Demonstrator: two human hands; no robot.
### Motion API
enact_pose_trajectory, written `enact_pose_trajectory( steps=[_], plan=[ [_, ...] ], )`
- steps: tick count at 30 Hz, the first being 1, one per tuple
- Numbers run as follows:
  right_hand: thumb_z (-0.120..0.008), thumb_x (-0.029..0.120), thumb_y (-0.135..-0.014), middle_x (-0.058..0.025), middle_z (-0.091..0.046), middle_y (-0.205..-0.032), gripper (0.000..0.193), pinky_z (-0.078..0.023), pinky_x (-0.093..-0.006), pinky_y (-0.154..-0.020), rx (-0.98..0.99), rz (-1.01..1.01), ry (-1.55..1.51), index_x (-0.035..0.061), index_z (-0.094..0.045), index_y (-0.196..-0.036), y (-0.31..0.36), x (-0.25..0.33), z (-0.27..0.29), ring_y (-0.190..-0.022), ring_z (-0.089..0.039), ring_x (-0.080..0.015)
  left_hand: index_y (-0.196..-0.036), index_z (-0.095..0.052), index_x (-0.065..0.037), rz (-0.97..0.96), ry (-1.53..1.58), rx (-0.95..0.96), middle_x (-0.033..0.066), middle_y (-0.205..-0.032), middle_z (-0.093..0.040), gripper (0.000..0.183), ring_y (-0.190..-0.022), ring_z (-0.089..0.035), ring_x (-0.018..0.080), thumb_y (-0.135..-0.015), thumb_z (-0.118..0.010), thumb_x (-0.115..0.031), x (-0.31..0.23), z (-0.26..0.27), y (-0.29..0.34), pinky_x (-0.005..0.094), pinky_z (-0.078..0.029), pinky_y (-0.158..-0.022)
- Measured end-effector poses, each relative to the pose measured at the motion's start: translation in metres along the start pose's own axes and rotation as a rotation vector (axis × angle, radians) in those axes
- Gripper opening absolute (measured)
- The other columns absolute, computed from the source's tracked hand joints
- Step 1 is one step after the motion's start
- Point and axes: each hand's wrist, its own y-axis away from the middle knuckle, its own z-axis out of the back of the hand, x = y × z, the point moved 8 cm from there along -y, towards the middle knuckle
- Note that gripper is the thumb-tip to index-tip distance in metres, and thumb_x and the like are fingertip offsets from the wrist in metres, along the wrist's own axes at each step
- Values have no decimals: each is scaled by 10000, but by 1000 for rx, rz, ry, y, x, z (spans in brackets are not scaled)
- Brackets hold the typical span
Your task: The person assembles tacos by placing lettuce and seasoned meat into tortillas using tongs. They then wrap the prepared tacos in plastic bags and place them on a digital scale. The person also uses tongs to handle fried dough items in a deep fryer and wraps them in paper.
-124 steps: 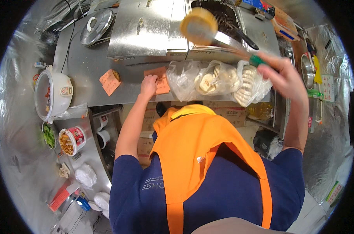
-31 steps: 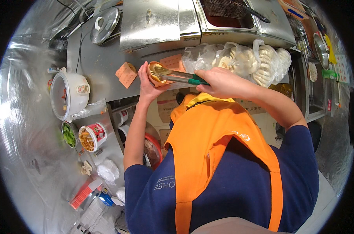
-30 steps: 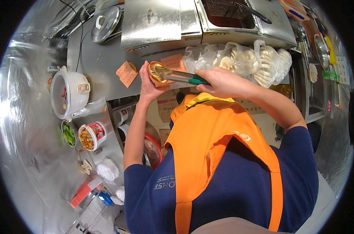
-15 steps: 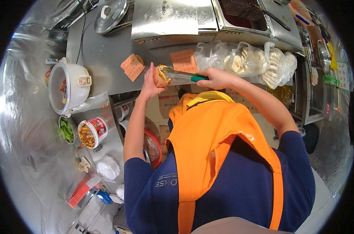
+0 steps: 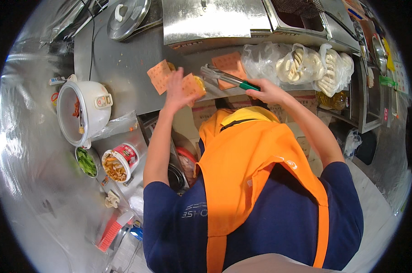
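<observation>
My left hand [image 5: 179, 93], slightly blurred, is closed around a paper-wrapped flatbread [image 5: 193, 86] at the counter's front edge. Yellow filling or bread shows at the pocket's upper right; part of the grip is hidden. My right hand [image 5: 266, 92] holds metal tongs [image 5: 225, 76] by their green handle. The tips of the tongs point left, just above and right of the wrapped flatbread, and appear to have nothing between them. Behind my left hand lies another orange paper pocket [image 5: 159, 76] with a browned edge beside it. A third orange paper [image 5: 227, 63] lies behind the tongs.
Clear bags of pale buns [image 5: 301, 66] sit right along the counter [image 5: 124, 68]. At left stand a white cooker [image 5: 94, 107], a bowl of greens [image 5: 86, 162] and a tub of brownish food [image 5: 116, 166]. Behind are a metal-lidded unit [image 5: 215, 20] and a fryer [image 5: 299, 18].
The tongs have come out of the wrapped flatbread and moved right with my right hand. My left hand has turned the pocket, so its printed side now shows. The view has shifted slightly.
</observation>
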Motion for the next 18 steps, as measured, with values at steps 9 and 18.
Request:
enact_pose_trajectory(
  steps=[9,18],
  plan=[
    [-625,249,-1012,-108,-680,-826,310,-517,-362,-690,-109,188,61,12,-649,-1211,-44,77,-28,-716,-627,-200,-1649,-85,-106,169,-336,249,160,-1567,-394,1348,-1456,-366,377,-612,-924,-296,83,35,-47,585,-281,-1190],
    [-643,291,-978,-162,-734,-920,438,-541,-425,-751,-19,110,227,70,-636,-1356,-92,94,-55,-809,-703,-292,-1649,-148,-161,0,124,-1,154,-1505,-463,1313,-1413,-419,363,-564,-885,-108,90,67,-33,514,-351,-1188]
  ],
)
